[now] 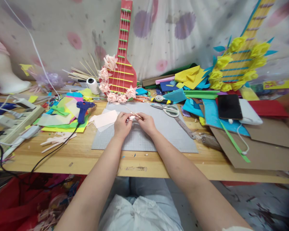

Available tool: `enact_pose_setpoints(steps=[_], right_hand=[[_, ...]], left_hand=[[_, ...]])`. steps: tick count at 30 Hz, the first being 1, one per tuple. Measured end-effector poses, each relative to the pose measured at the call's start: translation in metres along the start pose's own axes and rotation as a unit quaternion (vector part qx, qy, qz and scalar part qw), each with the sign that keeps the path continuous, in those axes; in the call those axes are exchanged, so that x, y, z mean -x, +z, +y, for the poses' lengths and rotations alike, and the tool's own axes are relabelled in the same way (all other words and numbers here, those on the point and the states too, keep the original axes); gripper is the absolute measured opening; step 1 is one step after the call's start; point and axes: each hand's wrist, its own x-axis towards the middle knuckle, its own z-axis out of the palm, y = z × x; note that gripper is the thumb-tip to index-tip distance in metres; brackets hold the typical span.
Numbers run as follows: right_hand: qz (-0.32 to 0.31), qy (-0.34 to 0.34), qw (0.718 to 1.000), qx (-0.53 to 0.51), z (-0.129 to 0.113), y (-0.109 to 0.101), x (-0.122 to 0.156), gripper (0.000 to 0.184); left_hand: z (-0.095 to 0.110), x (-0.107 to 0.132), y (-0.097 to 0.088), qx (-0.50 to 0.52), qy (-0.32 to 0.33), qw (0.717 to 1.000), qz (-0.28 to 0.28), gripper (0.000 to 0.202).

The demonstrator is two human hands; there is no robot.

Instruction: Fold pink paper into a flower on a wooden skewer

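Note:
Over the grey cutting mat (139,139), both hands meet close together. My left hand (122,125) is closed, pinching a small pale pink paper piece (132,118). In my right hand (146,124), also closed, a thin wooden stick (133,112) points up and left, its tip just above the paper piece. Whether the stick touches the paper I cannot tell. Left of my left hand lie pale pink paper sheets (106,119) on the mat. Behind the hands stands a red paper guitar (122,73) with pink paper flowers (110,62).
Scissors (171,111) and a metal ruler (185,127) lie right of my hands. A blue glue gun (83,110) rests on colored paper at left, its cord crossing the table. Cardboard (262,155), a phone (229,106) and a yellow-flowered guitar (238,65) are at right.

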Motion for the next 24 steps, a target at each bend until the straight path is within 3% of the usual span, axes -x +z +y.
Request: enact_pose_setpoints(steps=[8, 17, 24], right_hand=[[-0.02, 0.015, 0.999, -0.036, 0.0022, 0.0012, -0.0013, 0.02], [-0.098, 0.056, 0.979, -0.172, 0.0082, 0.0006, -0.0063, 0.02], [-0.118, 0.069, 0.97, -0.201, 0.0043, -0.0036, -0.0066, 0.019]], left_hand=[[-0.0002, -0.0005, 0.0013, 0.045, -0.027, 0.999, -0.009, 0.014], [-0.0045, -0.001, 0.0021, 0.063, -0.042, 0.997, -0.013, 0.019], [-0.0053, -0.0018, 0.0018, 0.059, -0.066, 0.996, 0.031, 0.019]])
